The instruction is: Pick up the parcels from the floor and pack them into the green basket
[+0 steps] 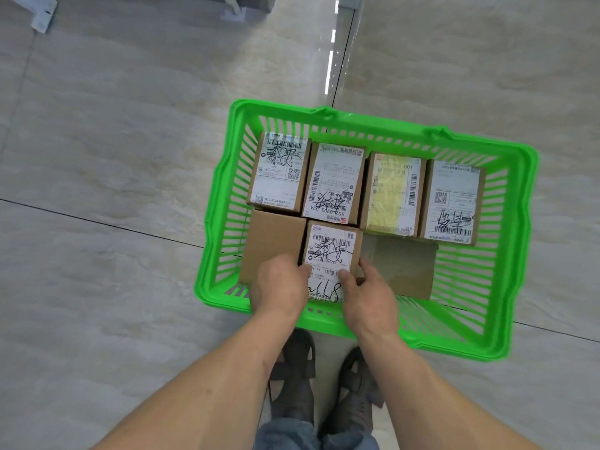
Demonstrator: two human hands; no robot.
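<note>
A green basket (526, 203) stands on the tiled floor in front of me. Several cardboard parcels with white shipping labels lie in a row along its far side, one being a yellow-labelled parcel (391, 193). On the near side, a labelled parcel (332, 251) sits between a plain brown box (272, 235) on the left and a taped brown box (402, 267) on the right. My left hand (279, 284) and my right hand (368, 293) grip the near end of that labelled parcel, one on each side.
Both my feet in dark sandals (298, 358) stand just behind the basket's near rim. Pale floor tiles surround the basket. A white furniture foot (42, 14) and a grey base (246, 4) lie at the far top of view.
</note>
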